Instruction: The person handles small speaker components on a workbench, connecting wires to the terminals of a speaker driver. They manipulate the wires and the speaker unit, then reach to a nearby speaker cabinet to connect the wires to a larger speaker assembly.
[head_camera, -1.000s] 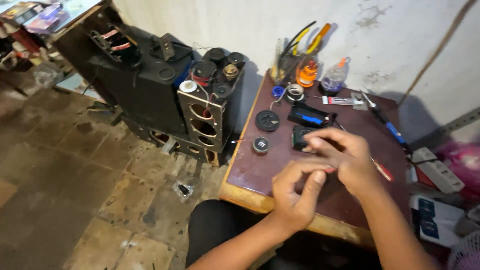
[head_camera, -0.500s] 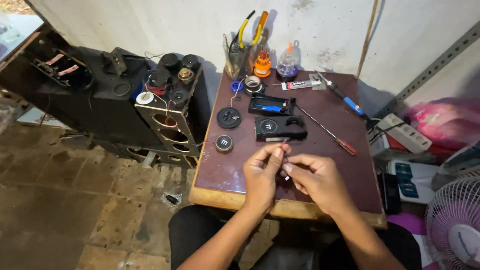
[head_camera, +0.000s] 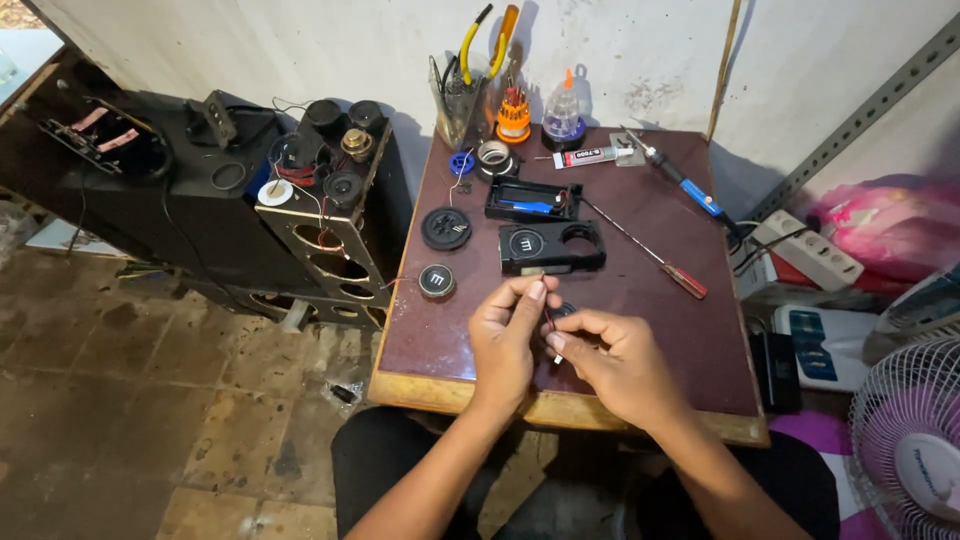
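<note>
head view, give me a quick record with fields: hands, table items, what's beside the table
left hand: pinching a small black part with thin wires
right hand: gripping the same part
table: dark brown top, black speaker shell, red-handled screwdriver, blue soldering iron
left of table: black speaker cabinets
right: white fan

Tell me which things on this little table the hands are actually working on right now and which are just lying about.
In hand:
- left hand and right hand, fingertips pinched together on a small dark part with thin wires

Lying about:
- black speaker housing
- open black case
- two round speaker drivers
- red-handled screwdriver
- soldering iron
- glue tube
- pliers
</note>
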